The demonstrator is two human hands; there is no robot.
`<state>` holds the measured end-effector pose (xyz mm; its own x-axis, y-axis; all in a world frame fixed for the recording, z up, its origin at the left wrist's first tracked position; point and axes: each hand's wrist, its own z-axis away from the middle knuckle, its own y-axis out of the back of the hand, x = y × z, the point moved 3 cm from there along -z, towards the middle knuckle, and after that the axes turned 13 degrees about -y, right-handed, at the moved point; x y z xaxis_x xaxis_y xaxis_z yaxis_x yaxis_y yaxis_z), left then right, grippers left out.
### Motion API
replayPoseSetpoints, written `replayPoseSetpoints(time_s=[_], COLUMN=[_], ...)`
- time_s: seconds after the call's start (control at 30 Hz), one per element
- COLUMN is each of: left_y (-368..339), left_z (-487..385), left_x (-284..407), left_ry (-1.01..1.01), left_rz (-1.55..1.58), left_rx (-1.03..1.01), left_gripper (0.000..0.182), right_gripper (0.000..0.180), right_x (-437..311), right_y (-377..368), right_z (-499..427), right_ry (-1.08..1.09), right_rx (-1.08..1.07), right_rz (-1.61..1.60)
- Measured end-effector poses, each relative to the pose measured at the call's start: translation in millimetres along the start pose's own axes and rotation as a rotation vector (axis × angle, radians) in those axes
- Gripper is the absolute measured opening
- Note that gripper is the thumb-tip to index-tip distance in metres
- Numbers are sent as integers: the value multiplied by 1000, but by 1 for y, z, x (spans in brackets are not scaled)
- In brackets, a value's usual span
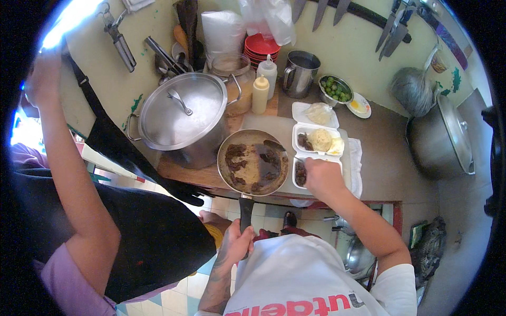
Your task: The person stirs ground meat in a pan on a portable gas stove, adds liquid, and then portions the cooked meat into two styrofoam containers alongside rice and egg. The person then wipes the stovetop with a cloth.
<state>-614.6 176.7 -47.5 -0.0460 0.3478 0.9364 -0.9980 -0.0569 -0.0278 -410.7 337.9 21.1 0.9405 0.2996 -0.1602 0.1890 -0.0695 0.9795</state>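
Note:
My left hand point(238, 240) grips the black handle of a frying pan point(253, 190), whose bowl is held at the counter's front edge with dark cooked meat and brown sauce inside. At the nearer white foam container point(297, 181), which holds dark meat, my right hand point(322, 177) is closed on a thin metal utensil point(299, 159), partly hidden by the fingers. Just behind it, another open foam container point(295, 138) holds rice, dark meat and egg. A knotted plastic bag point(319, 113) with pale contents lies on its lid. Both containers rest on a pale cutting board point(344, 170).
A large lidded pot point(182, 112) stands left of the pan. Behind are squeeze bottles point(260, 94), a metal pitcher point(302, 75) and a bowl of green citrus point(336, 90). Another lidded pot point(433, 138) is at right. A co-worker in a black apron point(150, 241) stands close at left.

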Motion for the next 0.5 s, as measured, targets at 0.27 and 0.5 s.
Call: replayPoseSetpoints(time_s=[0.27,0.5], left_y=[2,-2], left_z=[3,2], left_x=[4,4], left_ry=[1,14], left_rz=[-77,-88], left_rx=[-12,-5], left_gripper=[12,17], right_gripper=[9,23], right_x=[-6,-22], right_y=[-3,-28], right_z=[42,68], right_ry=[-48,-305], right_rx=[-284,-487], right_rz=[41,-374])
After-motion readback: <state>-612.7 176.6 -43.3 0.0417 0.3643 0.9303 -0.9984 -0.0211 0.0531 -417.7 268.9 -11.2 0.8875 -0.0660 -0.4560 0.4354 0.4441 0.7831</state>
